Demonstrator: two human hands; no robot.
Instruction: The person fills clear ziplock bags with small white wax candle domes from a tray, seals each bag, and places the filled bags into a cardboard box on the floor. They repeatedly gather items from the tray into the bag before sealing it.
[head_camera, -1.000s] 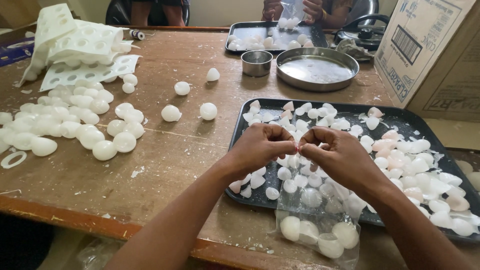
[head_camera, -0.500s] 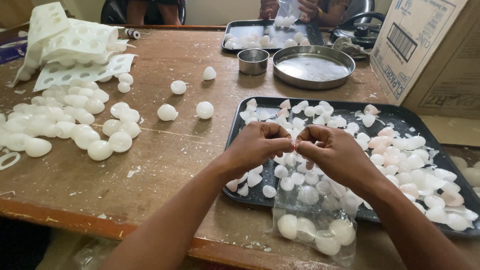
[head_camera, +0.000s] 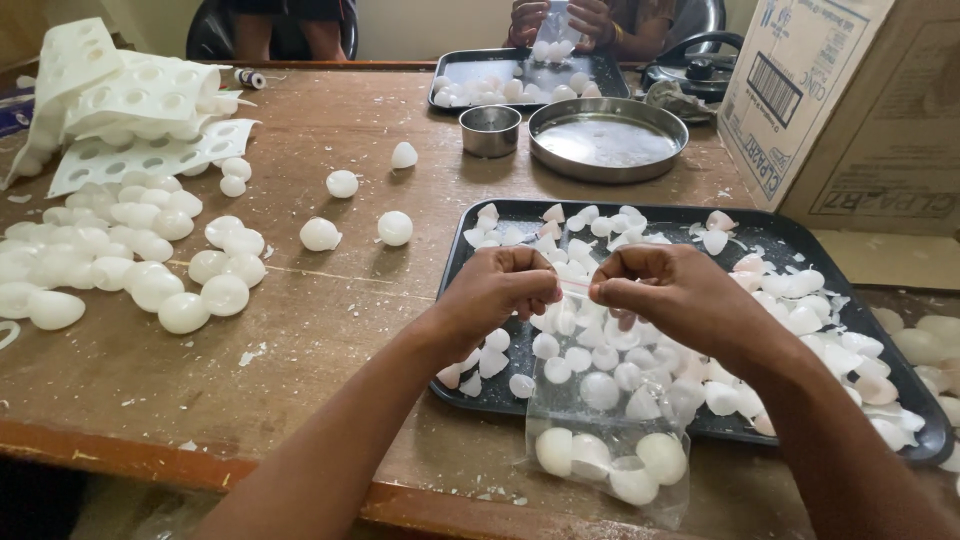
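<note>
Over a black tray (head_camera: 470, 395), my left hand (head_camera: 500, 290) and my right hand (head_camera: 665, 295) each pinch one side of the mouth of a clear plastic bag (head_camera: 610, 440). The bag hangs down toward the table's near edge and holds several white balls at its bottom. A thin reddish strip of the bag's top runs between my fingertips. The tray under my hands is covered with white balls and broken white shell pieces (head_camera: 800, 300).
A heap of white balls (head_camera: 120, 260) and white moulds (head_camera: 130, 110) lie on the wooden table at left. Behind stand a round steel plate (head_camera: 607, 138), a small steel cup (head_camera: 490, 130) and a cardboard box (head_camera: 850, 100). Another person's hands (head_camera: 560, 20) hold a bag over a far tray (head_camera: 480, 70).
My hands have drawn slightly apart and up, stretching the bag's mouth between them. The bag of balls still hangs below.
</note>
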